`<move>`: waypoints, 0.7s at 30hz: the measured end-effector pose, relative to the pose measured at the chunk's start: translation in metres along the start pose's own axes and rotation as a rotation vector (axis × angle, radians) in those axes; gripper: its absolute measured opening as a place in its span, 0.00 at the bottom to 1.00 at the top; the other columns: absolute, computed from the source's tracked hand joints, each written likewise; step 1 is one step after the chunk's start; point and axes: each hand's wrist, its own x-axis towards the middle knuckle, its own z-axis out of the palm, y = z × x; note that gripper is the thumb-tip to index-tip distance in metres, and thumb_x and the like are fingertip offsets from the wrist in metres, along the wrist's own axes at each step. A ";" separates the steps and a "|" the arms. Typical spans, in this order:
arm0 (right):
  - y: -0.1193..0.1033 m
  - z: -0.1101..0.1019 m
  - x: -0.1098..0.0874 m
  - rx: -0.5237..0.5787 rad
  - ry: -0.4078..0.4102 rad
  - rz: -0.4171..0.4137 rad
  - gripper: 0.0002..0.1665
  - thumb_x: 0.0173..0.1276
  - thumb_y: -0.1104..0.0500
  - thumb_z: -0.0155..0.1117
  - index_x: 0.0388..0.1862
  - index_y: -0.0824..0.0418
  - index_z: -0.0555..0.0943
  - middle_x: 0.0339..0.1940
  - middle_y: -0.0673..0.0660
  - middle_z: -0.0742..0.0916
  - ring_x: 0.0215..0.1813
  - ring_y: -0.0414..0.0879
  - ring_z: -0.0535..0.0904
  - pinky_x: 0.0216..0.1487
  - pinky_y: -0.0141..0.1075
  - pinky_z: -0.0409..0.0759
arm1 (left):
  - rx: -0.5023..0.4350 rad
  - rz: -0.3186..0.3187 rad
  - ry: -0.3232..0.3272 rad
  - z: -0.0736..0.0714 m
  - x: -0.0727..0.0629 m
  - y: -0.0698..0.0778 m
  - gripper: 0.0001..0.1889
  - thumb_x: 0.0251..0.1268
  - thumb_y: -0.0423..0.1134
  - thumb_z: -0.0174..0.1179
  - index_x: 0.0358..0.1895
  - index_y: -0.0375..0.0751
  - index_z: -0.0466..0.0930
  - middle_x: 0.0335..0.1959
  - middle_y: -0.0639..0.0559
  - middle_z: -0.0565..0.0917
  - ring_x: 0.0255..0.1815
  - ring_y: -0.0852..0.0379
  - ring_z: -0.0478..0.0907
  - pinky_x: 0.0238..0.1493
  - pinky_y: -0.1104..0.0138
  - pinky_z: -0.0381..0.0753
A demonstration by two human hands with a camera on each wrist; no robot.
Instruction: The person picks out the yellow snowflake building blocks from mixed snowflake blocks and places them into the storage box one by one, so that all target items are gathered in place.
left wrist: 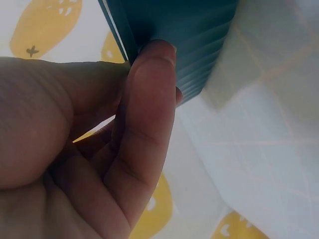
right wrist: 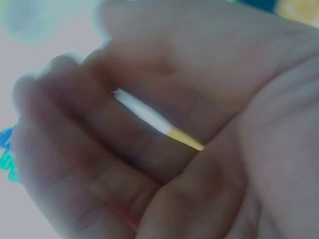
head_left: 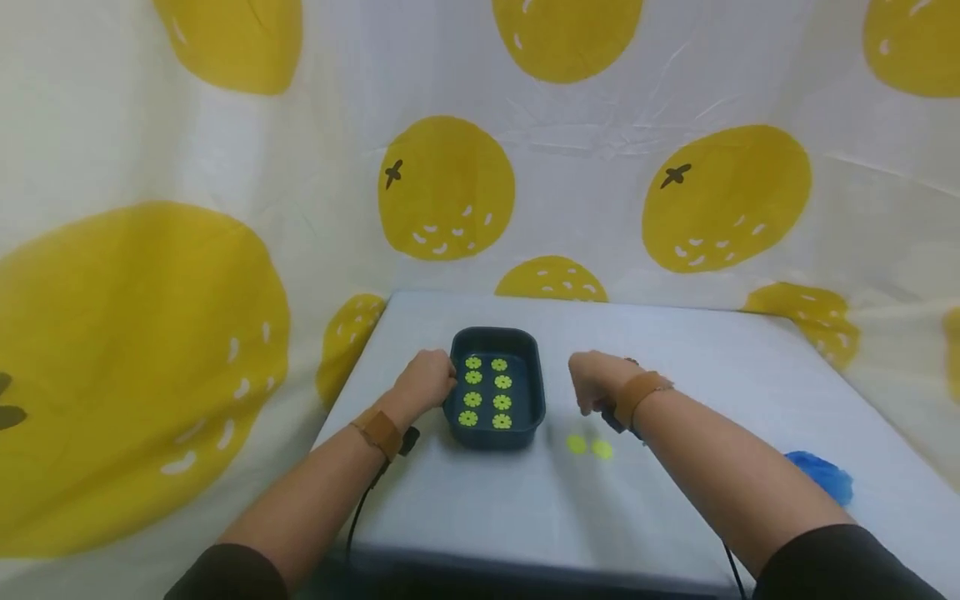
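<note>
A dark teal rectangular tub (head_left: 534, 433) with ribbed outer walls stands on the table. Inside it, several round yellow-green pieces (head_left: 502, 402), patterned like citrus slices, lie in two columns. My left hand (head_left: 432, 379) grips the tub's left rim; in the left wrist view a finger presses the wall (left wrist: 199, 45). To the right of the tub hovers my right hand (head_left: 596, 379), its fingers (right wrist: 99, 174) loosely curled with nothing visible held. Two plain yellow-green discs (head_left: 576, 444) lie on the table just below it. The right fingertips are blurred in the right wrist view.
A crumpled blue item (head_left: 823, 477) lies on the right of the white-covered table (head_left: 480, 500), beside my right forearm. Behind and to the left hangs a white sheet (head_left: 577, 192) printed with yellow fruit. Both wrists carry straps with cables.
</note>
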 end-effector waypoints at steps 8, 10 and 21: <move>0.021 0.039 0.000 -0.106 0.085 -0.047 0.23 0.58 0.65 0.80 0.50 0.62 0.80 0.36 0.59 0.83 0.40 0.53 0.78 0.41 0.43 0.83 | 0.038 -0.004 0.031 -0.010 0.005 -0.001 0.09 0.74 0.33 0.60 0.47 0.32 0.88 0.31 0.47 0.85 0.29 0.55 0.79 0.28 0.69 0.78; 0.020 0.049 -0.002 -0.106 0.110 -0.075 0.23 0.58 0.63 0.81 0.50 0.60 0.80 0.35 0.58 0.82 0.40 0.53 0.79 0.44 0.45 0.84 | 0.034 -0.002 0.033 -0.010 0.006 0.000 0.09 0.74 0.32 0.60 0.47 0.32 0.88 0.31 0.47 0.85 0.29 0.55 0.79 0.28 0.69 0.78; 0.012 0.074 -0.010 -0.119 0.162 -0.168 0.17 0.66 0.57 0.76 0.50 0.60 0.82 0.35 0.56 0.84 0.43 0.52 0.82 0.54 0.53 0.84 | -0.001 -0.055 -0.018 -0.005 0.004 0.002 0.10 0.75 0.33 0.60 0.49 0.32 0.87 0.32 0.47 0.85 0.29 0.55 0.80 0.29 0.68 0.80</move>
